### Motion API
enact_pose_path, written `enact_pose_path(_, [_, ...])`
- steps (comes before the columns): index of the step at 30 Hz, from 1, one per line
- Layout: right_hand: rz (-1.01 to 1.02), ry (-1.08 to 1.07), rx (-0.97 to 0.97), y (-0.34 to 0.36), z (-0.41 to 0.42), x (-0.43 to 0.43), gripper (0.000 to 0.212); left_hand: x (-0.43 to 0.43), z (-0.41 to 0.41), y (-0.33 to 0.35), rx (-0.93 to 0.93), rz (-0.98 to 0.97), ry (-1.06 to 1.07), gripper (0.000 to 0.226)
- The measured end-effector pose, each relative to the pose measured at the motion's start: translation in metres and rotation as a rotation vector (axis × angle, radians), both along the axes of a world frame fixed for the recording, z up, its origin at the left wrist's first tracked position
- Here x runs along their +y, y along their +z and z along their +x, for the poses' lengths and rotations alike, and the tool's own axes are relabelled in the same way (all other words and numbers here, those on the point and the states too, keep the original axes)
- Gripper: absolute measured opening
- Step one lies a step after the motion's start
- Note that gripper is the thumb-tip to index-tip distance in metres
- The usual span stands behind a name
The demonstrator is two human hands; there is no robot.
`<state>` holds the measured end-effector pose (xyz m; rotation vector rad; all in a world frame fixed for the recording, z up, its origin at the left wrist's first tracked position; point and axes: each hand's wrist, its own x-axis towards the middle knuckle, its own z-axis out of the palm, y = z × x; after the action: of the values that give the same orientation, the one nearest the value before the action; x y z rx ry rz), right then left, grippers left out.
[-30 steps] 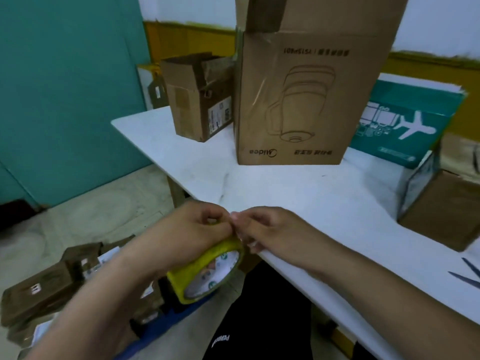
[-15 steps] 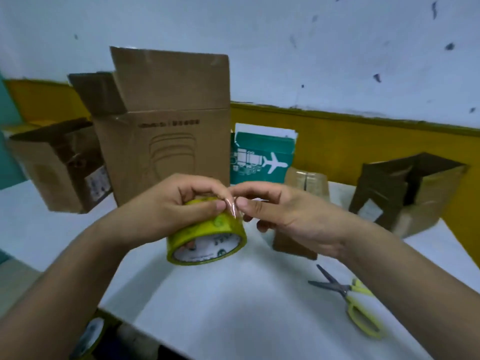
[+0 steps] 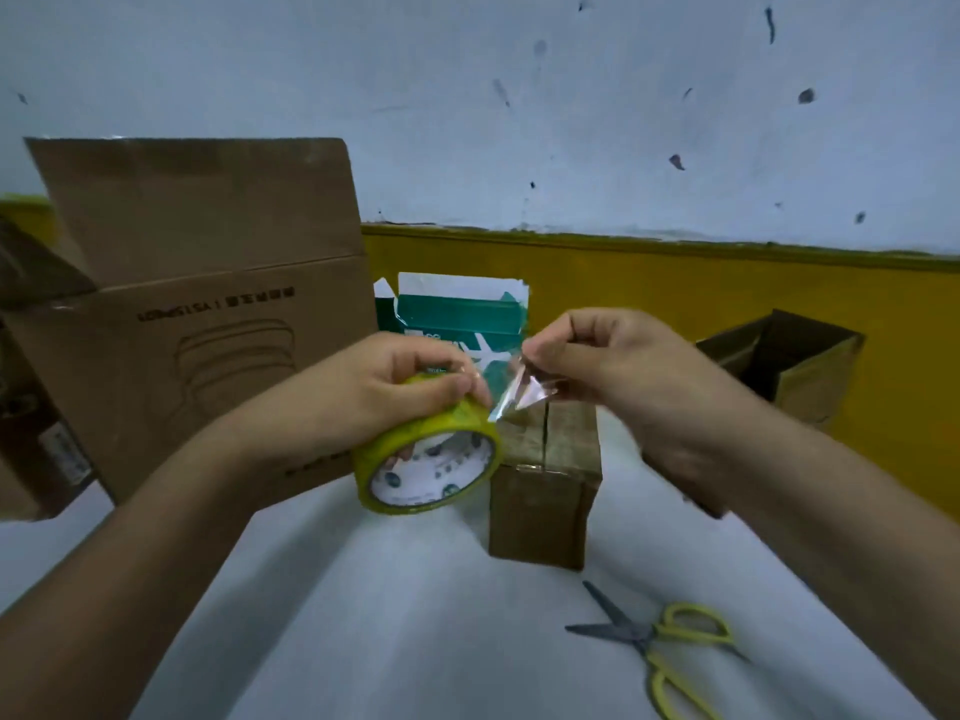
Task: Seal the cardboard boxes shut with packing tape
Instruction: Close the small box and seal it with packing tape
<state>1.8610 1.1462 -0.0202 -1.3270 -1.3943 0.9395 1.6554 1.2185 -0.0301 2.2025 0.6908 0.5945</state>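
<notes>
Tape roll (image 3: pixel 431 462) is held above the surface (image 3: pixel 395 615), just left of the small box (image 3: pixel 545 491). Left hand (image 3: pixel 384 392) wraps over the top of the roll, fingers (image 3: pixel 447 394) clamped on the yellow rim. Right hand (image 3: pixel 618 371) pinches the freed tape end (image 3: pixel 524 394) between thumb and forefinger, and a short clear strip spans from roll to pinch, directly over the small box. That box stands closed, its top flaps meeting at a dark centre seam with no strip laid across it. Large box (image 3: pixel 197 356) at left has a flap upright. Another open box (image 3: pixel 789 366) sits at far right. Scissors (image 3: pixel 660 641) lie on the surface near the right forearm. Status, as judged: early stage. The tape is started, but no box appears sealed. Pulling, laying, cutting and pressing remain for each box.
</notes>
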Motion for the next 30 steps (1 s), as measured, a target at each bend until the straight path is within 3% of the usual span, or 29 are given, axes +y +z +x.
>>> enact_pose_path(2, [0.007,-0.018,-0.036,0.008,0.007,0.003,0.008,0.013,0.009,0.007,0.151,0.084,0.017,0.027])
enact_pose_path(5, [-0.143,-0.009,-0.043,0.008,0.017,0.007,0.011,0.026,0.019,0.020,0.316,0.176,0.108,0.043])
enact_pose_path(9, [-0.224,-0.109,-0.146,-0.006,0.028,0.013,0.014,0.041,0.031,0.019,0.389,0.316,0.105,0.038])
enact_pose_path(14, [-0.231,-0.350,-0.182,-0.025,0.058,0.008,0.014,0.069,0.021,-0.001,0.492,0.467,0.173,0.053])
enact_pose_path(18, [-0.381,-0.364,-0.143,-0.050,0.079,0.000,0.016,0.093,-0.001,-0.022,0.505,0.391,0.194,0.057])
enact_pose_path(23, [-0.403,-0.380,-0.062,-0.057,0.088,-0.001,0.017,0.097,0.008,-0.032,0.419,0.314,0.135,0.055])
enact_pose_path(30, [-0.510,-0.352,0.008,-0.071,0.089,-0.001,0.014,0.106,0.007,-0.052,0.444,0.197,0.105,0.066])
